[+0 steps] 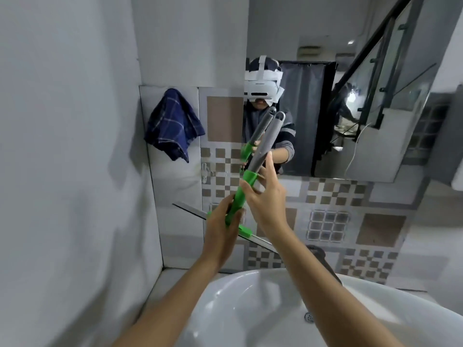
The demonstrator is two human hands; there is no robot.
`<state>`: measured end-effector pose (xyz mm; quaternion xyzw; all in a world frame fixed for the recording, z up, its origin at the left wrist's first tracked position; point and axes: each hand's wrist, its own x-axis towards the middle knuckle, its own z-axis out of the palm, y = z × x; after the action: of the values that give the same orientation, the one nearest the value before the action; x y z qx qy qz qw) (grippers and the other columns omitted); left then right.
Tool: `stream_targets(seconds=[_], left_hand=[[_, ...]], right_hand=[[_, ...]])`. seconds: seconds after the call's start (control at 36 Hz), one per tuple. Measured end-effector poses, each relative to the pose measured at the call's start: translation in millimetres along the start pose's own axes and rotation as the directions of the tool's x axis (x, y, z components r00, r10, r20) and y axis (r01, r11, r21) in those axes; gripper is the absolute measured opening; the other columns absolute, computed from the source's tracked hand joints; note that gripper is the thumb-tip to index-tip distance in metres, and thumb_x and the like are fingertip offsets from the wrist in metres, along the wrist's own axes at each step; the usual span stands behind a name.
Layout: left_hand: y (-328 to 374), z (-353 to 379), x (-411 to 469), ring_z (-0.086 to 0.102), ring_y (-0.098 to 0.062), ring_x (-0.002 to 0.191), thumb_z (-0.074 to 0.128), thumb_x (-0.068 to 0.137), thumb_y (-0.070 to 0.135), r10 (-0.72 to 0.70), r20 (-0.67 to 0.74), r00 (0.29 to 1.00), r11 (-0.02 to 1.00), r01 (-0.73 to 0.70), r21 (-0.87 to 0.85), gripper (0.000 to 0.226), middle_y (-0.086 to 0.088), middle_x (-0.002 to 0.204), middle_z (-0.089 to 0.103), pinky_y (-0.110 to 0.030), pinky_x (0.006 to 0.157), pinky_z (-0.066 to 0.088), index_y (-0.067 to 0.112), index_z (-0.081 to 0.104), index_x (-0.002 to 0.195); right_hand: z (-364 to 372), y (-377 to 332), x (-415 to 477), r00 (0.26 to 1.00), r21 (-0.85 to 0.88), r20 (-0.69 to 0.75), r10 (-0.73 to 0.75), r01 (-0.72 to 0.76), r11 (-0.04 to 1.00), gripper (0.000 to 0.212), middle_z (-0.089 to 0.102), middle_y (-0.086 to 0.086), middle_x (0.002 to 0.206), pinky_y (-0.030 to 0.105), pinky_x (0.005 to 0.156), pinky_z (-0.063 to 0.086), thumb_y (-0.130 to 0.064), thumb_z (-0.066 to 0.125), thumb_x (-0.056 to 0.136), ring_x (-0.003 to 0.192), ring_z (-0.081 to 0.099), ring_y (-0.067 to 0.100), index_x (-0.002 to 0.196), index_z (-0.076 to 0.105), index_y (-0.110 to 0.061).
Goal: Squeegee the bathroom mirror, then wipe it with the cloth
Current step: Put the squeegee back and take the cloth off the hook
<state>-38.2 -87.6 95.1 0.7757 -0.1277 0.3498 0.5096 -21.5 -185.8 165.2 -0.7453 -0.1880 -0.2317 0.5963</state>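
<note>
At bathroom mirror [350, 71], found squeegee [238, 199] gripped by left hand [221, 225] and right hand [266, 199], off glass, cloth [172, 123] hanging; judged neither step begun.

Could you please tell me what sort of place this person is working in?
Most likely a small home bathroom: a white sink sits below a wall mirror, patterned tiles cover the wall between them, and a blue checked cloth hangs nearby.
</note>
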Motion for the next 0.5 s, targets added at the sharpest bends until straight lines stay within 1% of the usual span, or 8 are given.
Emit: stream_targets(seconds=[0.03, 0.11, 0.17, 0.22, 0.28, 0.36, 0.42, 0.5], left_hand=[[-5.4, -3.4, -1.0, 0.061, -0.013, 0.080, 0.049, 0.091, 0.038, -0.018, -0.014, 1.000, 1.000, 0.018, -0.017, 0.021, 0.001, 0.091, 0.065, -0.035, 0.069, 0.053, 0.044, 0.050, 0.111], [-21.9, -16.2, -5.5, 0.063, -0.010, 0.087, 0.052, 0.091, 0.033, -0.095, -0.002, 0.996, 0.993, 0.094, -0.069, 0.028, 0.003, 0.100, 0.066, -0.032, 0.075, 0.054, 0.033, 0.052, 0.119], [-35.3, -24.5, -10.5, 0.063, -0.009, 0.095, 0.054, 0.091, 0.031, -0.150, 0.017, 0.988, 0.983, 0.151, -0.106, 0.034, 0.004, 0.107, 0.066, -0.032, 0.082, 0.054, 0.027, 0.052, 0.124], [-45.6, -32.4, -15.2, 0.061, -0.008, 0.103, 0.059, 0.086, 0.036, -0.222, 0.034, 0.975, 0.962, 0.224, -0.155, 0.039, 0.007, 0.113, 0.065, -0.033, 0.089, 0.052, 0.034, 0.050, 0.124], [-55.1, -39.6, -18.9, 0.059, -0.008, 0.107, 0.064, 0.079, 0.038, -0.304, 0.049, 0.951, 0.916, 0.306, -0.258, 0.041, 0.010, 0.113, 0.063, -0.037, 0.094, 0.048, 0.040, 0.052, 0.118], [-69.9, -50.1, -26.2, 0.061, -0.013, 0.101, 0.059, 0.084, 0.020, -0.349, 0.039, 0.936, 0.912, 0.349, -0.213, 0.039, 0.004, 0.104, 0.064, -0.044, 0.094, 0.048, 0.042, 0.051, 0.114], [-79.1, -56.3, -34.9, 0.062, -0.017, 0.097, 0.059, 0.082, 0.022, -0.367, 0.032, 0.930, 0.914, 0.367, -0.174, 0.043, 0.002, 0.098, 0.064, -0.043, 0.091, 0.051, 0.046, 0.047, 0.116], [-93.7, -62.1, -49.0, 0.062, -0.014, 0.098, 0.060, 0.084, 0.011, -0.411, 0.007, 0.912, 0.906, 0.409, -0.114, 0.049, 0.006, 0.098, 0.064, -0.037, 0.091, 0.051, 0.043, 0.045, 0.118]], right_hand=[[6.7, 2.9, 1.4, 1.000, -0.006, 0.012, 0.010, -0.009, 1.000, 0.087, 0.047, 0.003, 0.139, 0.036, 0.098, 0.049, -0.012, 0.068, 0.082, 0.119, 0.048, 0.010, 0.149, 0.013, -0.026], [27.5, 11.6, 3.1, 0.998, 0.022, 0.057, 0.041, -0.042, 0.999, 0.086, 0.049, -0.003, 0.132, 0.024, 0.086, 0.053, -0.006, 0.068, 0.081, 0.107, 0.054, 0.001, 0.147, 0.016, -0.027], [42.2, 20.2, 2.6, 0.995, 0.057, 0.078, 0.064, -0.069, 0.996, 0.085, 0.050, 0.004, 0.135, 0.027, 0.086, 0.054, -0.004, 0.069, 0.080, 0.114, 0.055, 0.012, 0.147, 0.020, -0.027], [57.0, 30.2, 0.4, 0.992, 0.068, 0.100, 0.081, -0.088, 0.994, 0.084, 0.050, 0.008, 0.135, 0.023, 0.085, 0.053, -0.003, 0.069, 0.080, 0.119, 0.051, 0.018, 0.146, 0.023, -0.027], [70.8, 40.1, -3.0, 0.985, 0.100, 0.130, 0.110, -0.124, 0.987, 0.084, 0.049, 0.009, 0.136, 0.031, 0.088, 0.054, -0.001, 0.069, 0.079, 0.120, 0.051, 0.018, 0.145, 0.024, -0.027], [89.1, 52.9, -11.1, 0.974, 0.127, 0.172, 0.147, -0.170, 0.977, 0.085, 0.050, 0.008, 0.135, 0.041, 0.092, 0.053, 0.000, 0.070, 0.077, 0.120, 0.052, 0.021, 0.144, 0.025, -0.029], [98.4, 60.3, -18.8, 0.968, 0.129, 0.197, 0.154, -0.181, 0.975, 0.085, 0.049, 0.006, 0.136, 0.030, 0.091, 0.052, 0.001, 0.068, 0.078, 0.122, 0.051, 0.018, 0.144, 0.025, -0.030], [109.6, 69.5, -32.4, 0.961, 0.123, 0.226, 0.157, -0.188, 0.974, 0.084, 0.048, 0.004, 0.137, 0.012, 0.079, 0.047, 0.002, 0.067, 0.079, 0.115, 0.049, 0.007, 0.143, 0.025, -0.032]])
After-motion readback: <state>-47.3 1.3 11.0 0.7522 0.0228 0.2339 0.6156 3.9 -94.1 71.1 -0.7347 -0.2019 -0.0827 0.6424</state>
